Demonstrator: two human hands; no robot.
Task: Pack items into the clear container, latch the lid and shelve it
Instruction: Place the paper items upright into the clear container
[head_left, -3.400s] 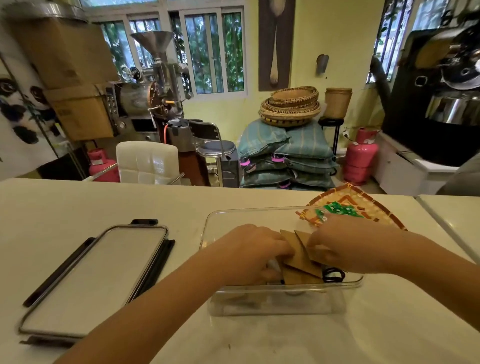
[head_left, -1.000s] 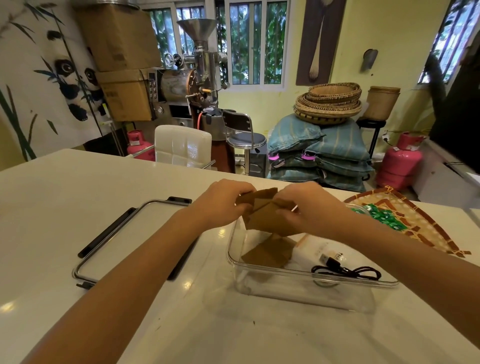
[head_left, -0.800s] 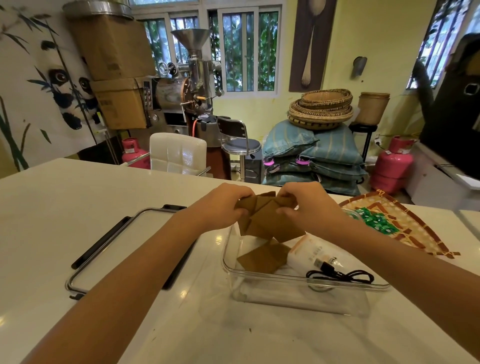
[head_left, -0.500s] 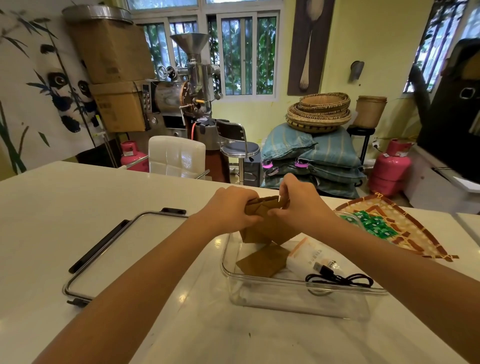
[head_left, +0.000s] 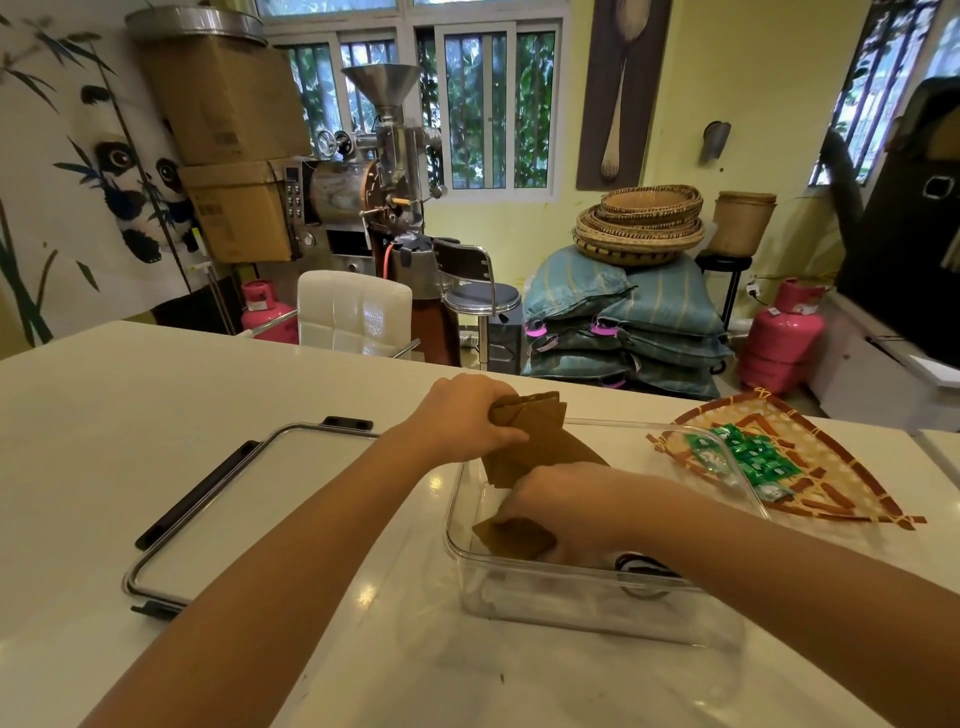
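A clear container (head_left: 582, 597) stands open on the white table. My left hand (head_left: 462, 415) grips a stack of brown paper packets (head_left: 540, 431) upright over the container's far left corner. Down inside the container, my right hand (head_left: 566, 506) has its fingers on a single brown packet (head_left: 511, 538) lying on the bottom. A black cable (head_left: 641, 564) pokes out beside my right wrist. The container's lid (head_left: 223, 499), with black latches, lies flat on the table to the left.
A woven tray (head_left: 831, 483) with several green sachets (head_left: 748, 457) sits right of the container. Beyond the table's far edge stand a white chair (head_left: 353, 312), a stool, stacked sacks and pink gas cylinders.
Both hands held the packet stack together above the container. My right hand has now left the stack and dropped into the container onto the loose packet. My left hand keeps the stack.
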